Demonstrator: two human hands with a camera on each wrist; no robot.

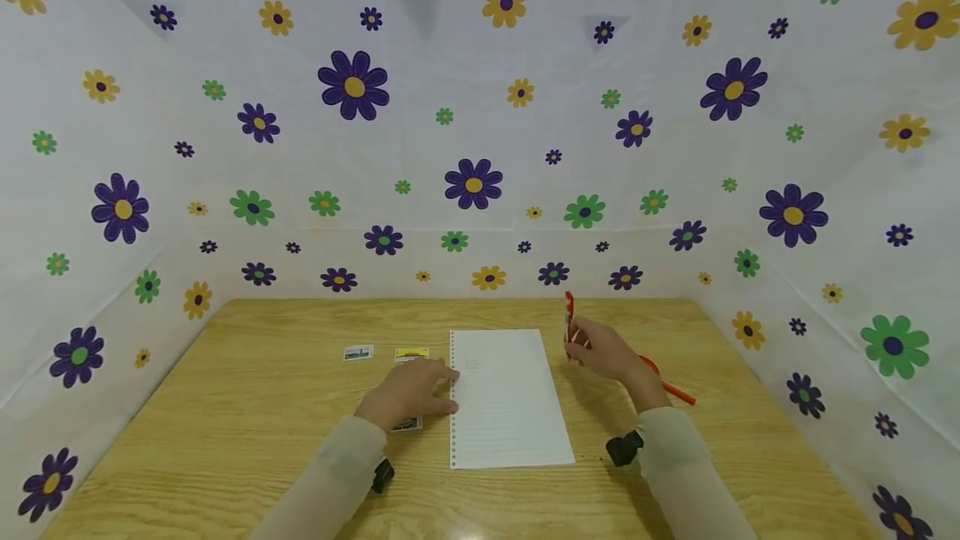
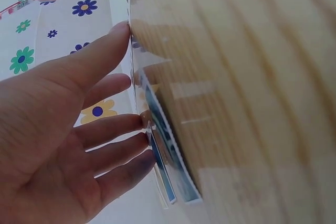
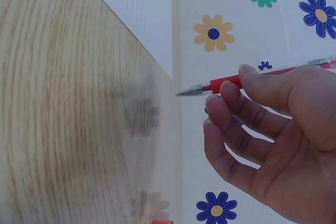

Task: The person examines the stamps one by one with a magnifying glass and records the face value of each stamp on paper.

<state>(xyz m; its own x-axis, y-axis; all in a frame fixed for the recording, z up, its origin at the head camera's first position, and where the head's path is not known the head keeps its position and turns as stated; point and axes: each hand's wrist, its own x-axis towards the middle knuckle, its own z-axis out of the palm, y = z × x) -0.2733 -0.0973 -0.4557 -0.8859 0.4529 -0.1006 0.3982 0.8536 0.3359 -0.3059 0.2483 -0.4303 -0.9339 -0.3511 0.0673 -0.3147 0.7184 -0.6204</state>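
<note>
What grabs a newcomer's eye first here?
Probably the white backdrop printed with purple, green and yellow flowers, behind and beside the wood-grain table. Next comes the white lined paper sheet near the table's middle. Right of it, the right hand holds a slim red pen.

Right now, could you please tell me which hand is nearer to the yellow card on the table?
Left: the left hand is close beside the yellow card; the right hand is right of the paper, holding a red pen.
</note>
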